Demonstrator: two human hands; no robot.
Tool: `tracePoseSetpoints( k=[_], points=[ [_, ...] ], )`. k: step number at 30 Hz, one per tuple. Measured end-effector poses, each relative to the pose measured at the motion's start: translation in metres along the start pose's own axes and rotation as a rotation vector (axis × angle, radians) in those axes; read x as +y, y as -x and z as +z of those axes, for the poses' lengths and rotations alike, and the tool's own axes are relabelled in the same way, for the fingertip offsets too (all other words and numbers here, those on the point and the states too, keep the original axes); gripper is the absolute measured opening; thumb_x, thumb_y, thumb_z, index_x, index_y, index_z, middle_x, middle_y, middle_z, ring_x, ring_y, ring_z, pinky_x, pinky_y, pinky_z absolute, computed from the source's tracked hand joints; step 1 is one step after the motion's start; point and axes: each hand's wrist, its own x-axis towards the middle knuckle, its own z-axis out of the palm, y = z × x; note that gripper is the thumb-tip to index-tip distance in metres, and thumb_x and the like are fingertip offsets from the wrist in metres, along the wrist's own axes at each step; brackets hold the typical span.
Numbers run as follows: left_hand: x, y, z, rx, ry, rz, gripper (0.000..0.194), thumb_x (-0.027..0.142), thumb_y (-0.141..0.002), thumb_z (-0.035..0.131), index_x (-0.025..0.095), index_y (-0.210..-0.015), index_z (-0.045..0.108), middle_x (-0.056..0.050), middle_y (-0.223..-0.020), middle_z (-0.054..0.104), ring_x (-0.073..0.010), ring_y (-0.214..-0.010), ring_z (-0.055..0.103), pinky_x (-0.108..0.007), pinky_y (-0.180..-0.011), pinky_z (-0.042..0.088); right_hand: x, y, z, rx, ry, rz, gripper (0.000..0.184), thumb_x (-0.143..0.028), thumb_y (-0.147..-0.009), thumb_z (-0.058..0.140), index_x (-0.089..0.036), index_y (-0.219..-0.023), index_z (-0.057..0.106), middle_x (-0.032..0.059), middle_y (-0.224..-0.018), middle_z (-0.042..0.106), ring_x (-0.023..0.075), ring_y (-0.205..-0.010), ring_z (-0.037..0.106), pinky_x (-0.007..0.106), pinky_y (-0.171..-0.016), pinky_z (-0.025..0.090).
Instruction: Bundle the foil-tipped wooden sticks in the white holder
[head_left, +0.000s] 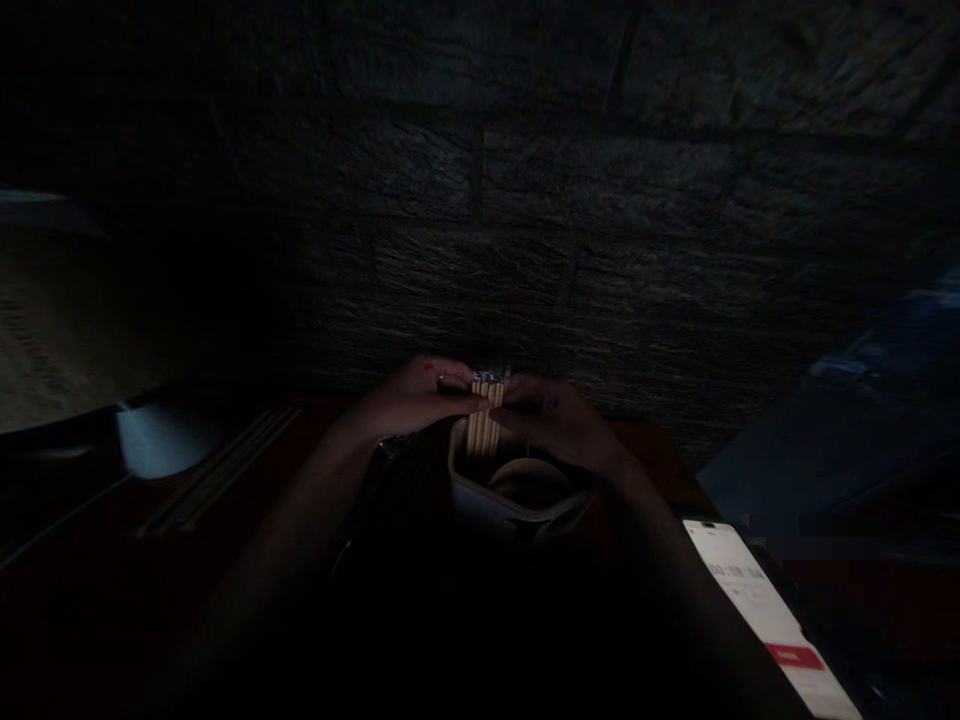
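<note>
- Head view: your left hand pinches the sticks near their shiny top, thumb across the front.
- Your right hand grasps the same sticks from the other side.
- The sticks stand roughly upright at the far side of the box; you cannot tell whether they touch it.
- A lit phone lies beside your right forearm, thin rods left of your left.

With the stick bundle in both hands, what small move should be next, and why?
Perhaps lower the bundle of sticks slightly: the left hand and right hand both hold it roughly upright, and its lower ends appear over the open container.
</note>
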Motion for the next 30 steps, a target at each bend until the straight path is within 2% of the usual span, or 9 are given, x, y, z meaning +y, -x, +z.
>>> tracePoseSetpoints(
  k=[9,14,19,30],
  points=[
    [0.0037,-0.0002,0.0040,0.006,-0.016,-0.031,0.020,0.030,-0.075,0.069,0.013,-0.084,0.068,-0.005,-0.086,0.074,-0.0212,-0.087,0.068,-0.029,-0.075,0.050,-0.0041,0.0002,0.0008,-0.003,-0.058,0.031,0.012,-0.020,-0.077,0.068,-0.018,-0.089,0.068,0.0027,-0.087,0.072,0.0150,-0.081,0.067,0.028,-0.075,0.050],
    [0.0029,-0.0004,0.0042,0.014,-0.020,-0.028,0.019,0.028,-0.076,0.068,0.013,-0.088,0.069,-0.005,-0.089,0.074,-0.0190,-0.084,0.068,-0.026,-0.071,0.050,-0.0051,0.0009,-0.0003,-0.039,-0.105,0.026,0.015,-0.021,-0.078,0.068,-0.018,-0.092,0.068,0.0033,-0.092,0.073,0.0151,-0.084,0.068,0.029,-0.078,0.051],
    [0.0073,-0.0001,0.0047,0.051,-0.060,-0.012,0.014,0.024,-0.074,0.069,0.013,-0.083,0.070,-0.004,-0.086,0.075,-0.0188,-0.084,0.068,-0.026,-0.072,0.050,-0.0034,0.0000,-0.0001,-0.002,-0.039,0.028,0.012,-0.021,-0.078,0.068,-0.019,-0.090,0.069,0.0021,-0.087,0.073,0.0148,-0.081,0.067,0.029,-0.076,0.050],
    [0.0085,0.0009,0.0035,0.015,-0.001,-0.076,0.016,0.024,-0.073,0.071,0.012,-0.083,0.071,-0.004,-0.081,0.073,-0.0167,-0.076,0.066,-0.024,-0.065,0.047,-0.0045,0.0003,-0.0001,-0.009,-0.018,0.038,0.011,-0.023,-0.078,0.068,-0.019,-0.088,0.070,0.0028,-0.090,0.073,0.0157,-0.083,0.067,0.031,-0.078,0.049]
  ],
)
